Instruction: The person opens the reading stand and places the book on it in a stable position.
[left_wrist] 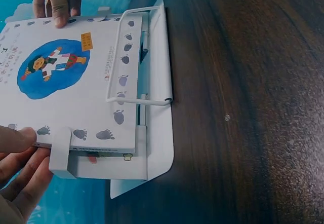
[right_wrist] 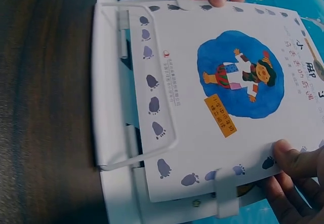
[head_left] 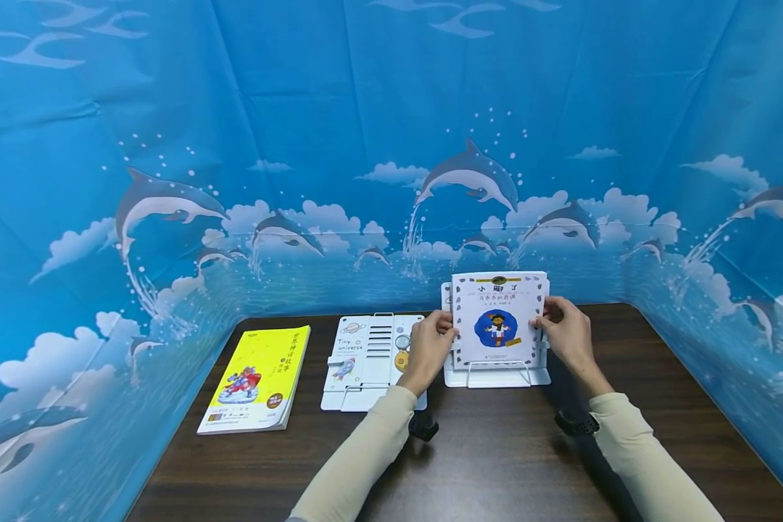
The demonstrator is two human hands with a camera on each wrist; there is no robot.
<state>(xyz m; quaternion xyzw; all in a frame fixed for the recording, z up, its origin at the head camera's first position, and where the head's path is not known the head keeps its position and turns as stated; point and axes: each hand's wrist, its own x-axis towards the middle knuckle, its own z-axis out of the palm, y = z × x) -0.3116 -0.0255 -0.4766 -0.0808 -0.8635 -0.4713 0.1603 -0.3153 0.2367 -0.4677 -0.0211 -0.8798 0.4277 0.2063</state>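
A white picture book (head_left: 496,322) with a blue round picture and a footprint border stands leaning on a white book stand (head_left: 496,378). The stand's wire holder (left_wrist: 114,57) crosses the front of the book's lower edge, and side clips (right_wrist: 226,193) reach over its sides. My left hand (head_left: 428,346) grips the book's left edge, thumb on the cover (left_wrist: 20,139) and fingers behind. On the opposite edge my right hand (head_left: 566,333) pinches the book, its thumb on the front (right_wrist: 291,158) and its fingers underneath.
Left of the stand, a second white stand (head_left: 352,370) printed "Tiny universe" lies flat, partly hidden by my left hand. Further left lies a thick yellow book (head_left: 261,377). A blue dolphin-print curtain (head_left: 339,159) hangs behind the dark wooden table (head_left: 483,464).
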